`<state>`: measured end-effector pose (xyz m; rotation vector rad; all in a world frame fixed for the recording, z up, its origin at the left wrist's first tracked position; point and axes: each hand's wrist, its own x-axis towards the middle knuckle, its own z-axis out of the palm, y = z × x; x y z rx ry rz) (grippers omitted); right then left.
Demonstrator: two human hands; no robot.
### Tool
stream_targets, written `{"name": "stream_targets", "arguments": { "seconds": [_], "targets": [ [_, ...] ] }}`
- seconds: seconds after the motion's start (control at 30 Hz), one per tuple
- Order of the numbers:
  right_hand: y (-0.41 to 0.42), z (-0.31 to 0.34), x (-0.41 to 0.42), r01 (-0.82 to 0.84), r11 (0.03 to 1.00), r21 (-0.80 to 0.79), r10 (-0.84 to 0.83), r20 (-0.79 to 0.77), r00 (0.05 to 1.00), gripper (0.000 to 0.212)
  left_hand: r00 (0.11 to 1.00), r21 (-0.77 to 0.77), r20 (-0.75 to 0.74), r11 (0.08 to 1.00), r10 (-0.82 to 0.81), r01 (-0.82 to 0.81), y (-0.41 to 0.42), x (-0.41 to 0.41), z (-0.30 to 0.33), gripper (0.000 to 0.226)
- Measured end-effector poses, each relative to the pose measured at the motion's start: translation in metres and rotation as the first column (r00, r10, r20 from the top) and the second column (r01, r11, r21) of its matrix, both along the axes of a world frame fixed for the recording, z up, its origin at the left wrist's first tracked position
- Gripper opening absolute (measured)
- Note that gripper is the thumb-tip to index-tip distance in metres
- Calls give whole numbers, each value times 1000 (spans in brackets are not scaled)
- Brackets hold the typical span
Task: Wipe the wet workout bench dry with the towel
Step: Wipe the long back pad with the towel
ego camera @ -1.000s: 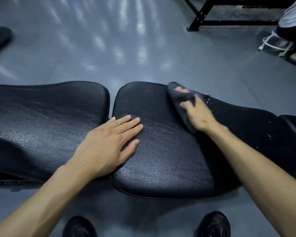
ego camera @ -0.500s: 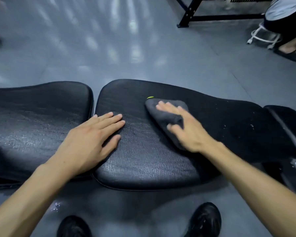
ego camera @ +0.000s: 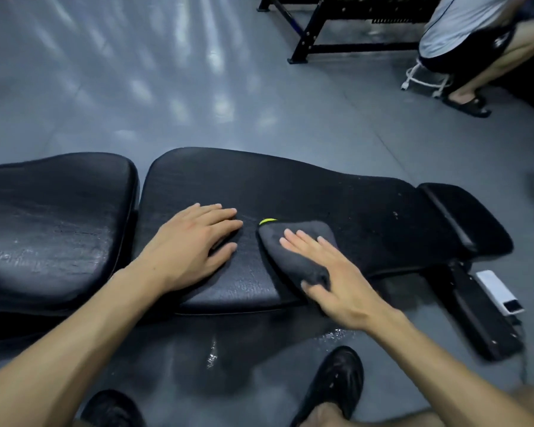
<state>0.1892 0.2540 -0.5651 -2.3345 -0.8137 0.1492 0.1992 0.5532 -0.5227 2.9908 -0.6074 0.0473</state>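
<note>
A person looks down over a black padded workout bench, seen from a camera on the head. Nearest, two dark shoes (ego camera: pixel 339 383) stand on the grey floor (ego camera: pixel 198 103), where a small puddle of water (ego camera: pixel 211 354) glints just below the near edge of the surface.

Both bare forearms reach forward over that near edge. The right hand (ego camera: pixel 336 278) lies flat and open, fingers spread, palm pressing a folded dark grey towel (ego camera: pixel 293 251) onto the seat pad (ego camera: pixel 290 192). The towel sits near the near edge, about midway along this pad, with a small yellow-green tag (ego camera: pixel 267 221) at its far corner. The thumb curls against the towel's near fold, so the hand pins the cloth without gripping it.

The left hand (ego camera: pixel 195 245) rests open, palm down, on the same pad just left of the towel, apart from it, seemingly bracing.

The towel looks soft, light and limp; it would likely bunch or slip under a loose palm, so broad downward pressure over its middle suits it best. The cracked vinyl looks slick where wet.

To the left, across a narrow gap, the second pad (ego camera: pixel 53 211) shows a pale sheen, probably moisture not yet wiped.

Farther off, another person (ego camera: pixel 463 35) sits beside a black metal frame (ego camera: pixel 321 29).
</note>
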Motion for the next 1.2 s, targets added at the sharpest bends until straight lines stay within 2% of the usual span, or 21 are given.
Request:
{"name": "stream_targets", "arguments": {
  "seconds": [0.1, 0.13, 0.2, 0.23, 0.27, 0.33, 0.4, 0.43, 0.47, 0.5, 0.53, 0.57, 0.6, 0.67, 0.77, 0.83, 0.9, 1.03, 1.07, 1.13, 1.2],
  "targets": [
    [-50, -12, 6, 219, 976, 15, -218, -43, 975, 69, 999, 15, -25, 999, -44, 44, -18, -5, -8, 64],
    [-61, -15, 11, 353, 936, 12, -351, -73, 933, 66, 999, 15, -25, 999, -44, 45, -20, -8, -11, 65],
    [-59, -18, 12, 614, 789, -19, -609, -162, 777, 62, 999, -1, -16, 999, -33, 33, -22, -12, -15, 64],
    [-46, -18, 6, 663, 748, -18, -656, -172, 735, 62, 1000, -5, -10, 1000, -28, 28, -22, -14, -16, 64],
    [-27, -17, -3, 647, 763, 17, -638, -140, 757, 64, 1000, -1, -4, 1000, -24, 24, -22, -15, -16, 63],
    [13, -13, -31, 501, 853, 146, -495, -77, 866, 67, 1000, 5, 1, 1000, -17, 17, -22, -15, -16, 62],
    [33, -12, -55, 402, 878, 262, -370, -163, 915, 66, 1000, -11, 3, 1000, -5, 5, -24, -14, -15, 63],
    [34, -9, -59, 436, 844, 313, -365, -261, 894, 64, 1000, -17, 4, 1000, -3, 3, -24, -14, -15, 63],
    [33, 0, -59, 539, 759, 365, -380, -425, 822, 62, 1000, -17, 3, 1000, -2, 2, -25, -14, -14, 63],
    [28, 14, -54, 664, 628, 405, -355, -611, 708, 58, 1000, -16, 2, 1000, 2, -2, -26, -14, -14, 63],
    [20, 31, -47, 775, 483, 407, -310, -748, 587, 50, 1000, -15, 2, 1000, 6, -6, -26, -14, -13, 63],
    [10, 49, -39, 837, 374, 400, -273, -815, 512, 41, 1000, -18, 0, 1000, 10, -10, -26, -14, -12, 64],
    [-3, 69, -32, 861, 306, 406, -274, -828, 488, 36, 1000, -26, -2, 1000, 11, -11, -26, -14, -11, 64],
    [-36, 107, -21, 856, 235, 460, -349, -782, 516, 33, 1000, -41, 0, 999, 10, -10, -28, -16, -10, 63],
    [-81, 154, -11, 813, 236, 533, -477, -665, 575, 31, 1000, -31, 13, 999, 6, -6, -29, -18, -9, 54],
    [-103, 174, -13, 791, 298, 534, -540, -590, 601, 30, 1000, -35, 16, 999, 7, -6, -31, -19, -9, 43],
    [-115, 177, -18, 808, 290, 513, -590, -569, 573, 31, 1000, -45, -5, 999, -4, 4, -38, -22, -9, 43],
    [-122, 101, -20, 894, 271, 357, -632, -634, 445, 38, 997, -32, -51, 998, -63, 61, -62, -26, -17, 65],
    [-120, 76, -18, 905, 297, 303, -646, -634, 425, 42, 997, -36, -49, 997, -68, 66, -65, -25, -20, 72],
    [-105, 25, -21, 895, 397, 203, -669, -603, 434, 50, 997, -41, -40, 997, -62, 61, -66, -21, -23, 78],
    [-69, 5, -30, 857, 475, 199, -666, -555, 498, 59, 998, -44, -21, 997, -59, 58, -67, -17, -26, 76]
  ]
}}
